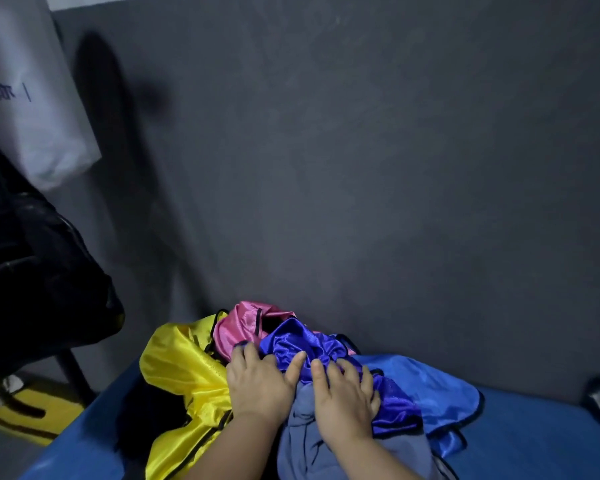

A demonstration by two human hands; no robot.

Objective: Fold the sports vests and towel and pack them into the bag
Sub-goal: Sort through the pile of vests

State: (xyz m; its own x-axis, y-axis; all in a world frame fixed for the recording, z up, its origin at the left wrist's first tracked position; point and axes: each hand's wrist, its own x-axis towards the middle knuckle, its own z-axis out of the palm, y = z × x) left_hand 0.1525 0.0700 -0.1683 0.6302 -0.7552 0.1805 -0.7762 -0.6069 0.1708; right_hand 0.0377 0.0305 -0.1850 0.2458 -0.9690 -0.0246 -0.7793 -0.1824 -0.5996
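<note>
L hand [257, 386], R hand [343, 401] on vests [291, 336]; towel [302, 445] half hidden.

The heap of vests [284, 344] lies on the counter [534, 445] at its far edge, against the wall [361, 168]. The towel [309, 445] lies before it, at the near edge. The left hand [257, 382] and right hand [343, 400] rest on top. The bag [32, 271] is beyond the left edge.

Both hands palm-down, side by side, low centre.
L hand [258, 386]: fingers straight, spread, pointing 12 o'clock, thumb out to 1 o'clock. R hand [347, 400] just beside it at 3 o'clock: fingers loosely bent, fanned 12 to 2 o'clock. Thumb tips near, not touching. Bare forearms [222, 452] enter from 6 o'clock.
</note>
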